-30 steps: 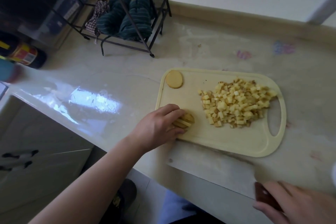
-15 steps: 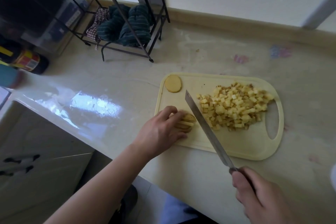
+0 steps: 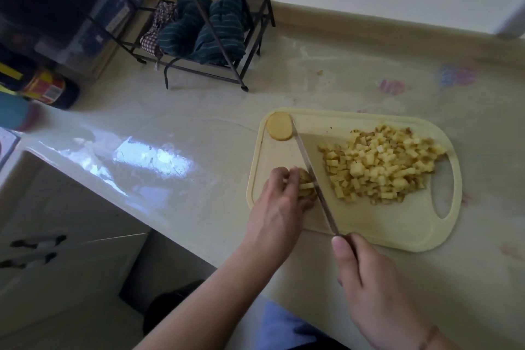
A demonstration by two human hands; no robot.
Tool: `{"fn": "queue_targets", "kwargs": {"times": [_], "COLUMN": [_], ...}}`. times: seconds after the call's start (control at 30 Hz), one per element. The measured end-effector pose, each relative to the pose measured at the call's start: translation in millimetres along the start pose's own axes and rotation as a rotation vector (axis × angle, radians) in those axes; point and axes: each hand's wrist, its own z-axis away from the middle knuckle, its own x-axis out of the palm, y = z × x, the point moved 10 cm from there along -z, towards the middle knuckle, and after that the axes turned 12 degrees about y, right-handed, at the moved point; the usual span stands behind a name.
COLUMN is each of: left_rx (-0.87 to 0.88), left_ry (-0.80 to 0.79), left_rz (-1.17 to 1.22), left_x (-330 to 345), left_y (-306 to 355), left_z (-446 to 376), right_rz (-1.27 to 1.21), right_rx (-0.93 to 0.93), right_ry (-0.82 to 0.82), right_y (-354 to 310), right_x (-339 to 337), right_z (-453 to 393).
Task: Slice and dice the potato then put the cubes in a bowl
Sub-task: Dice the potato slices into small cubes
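While the left hand (image 3: 279, 199) is curling its fingers over a small stack of potato strips (image 3: 307, 187) on the cutting board (image 3: 369, 224), the right hand (image 3: 366, 278) is gripping the knife (image 3: 312, 176), blade lying just right of those fingertips. Diced cubes (image 3: 380, 167) are sitting piled right of the blade; a round slice (image 3: 279, 130) is lying beyond the fingers. Green cloths (image 3: 204, 31) are sitting in the wire rack (image 3: 244, 45).
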Motion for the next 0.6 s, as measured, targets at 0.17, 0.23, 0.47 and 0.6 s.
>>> {"fn": "queue_targets", "kwargs": {"times": [0.17,0.23,0.47,0.6], "left_rx": [-0.035,-0.03,0.094,0.18], "left_ry": [-0.001,-0.003,0.048,0.12], "left_rz": [-0.009,-0.011,-0.019,-0.024], "left_x": [-2,-3,2,-3], "left_y": [2,6,19,12], "left_z": [3,2,6,9], "right_rz": [-0.054,-0.03,-0.002,0.017], "right_rx": [0.041,0.033,0.02,0.009], "right_ry": [-0.019,-0.034,-0.012,-0.024], "right_y": [9,6,10,5], "right_x": [-7,-12,-23,-18], "right_z": [-8,-11,-11,-6]}}
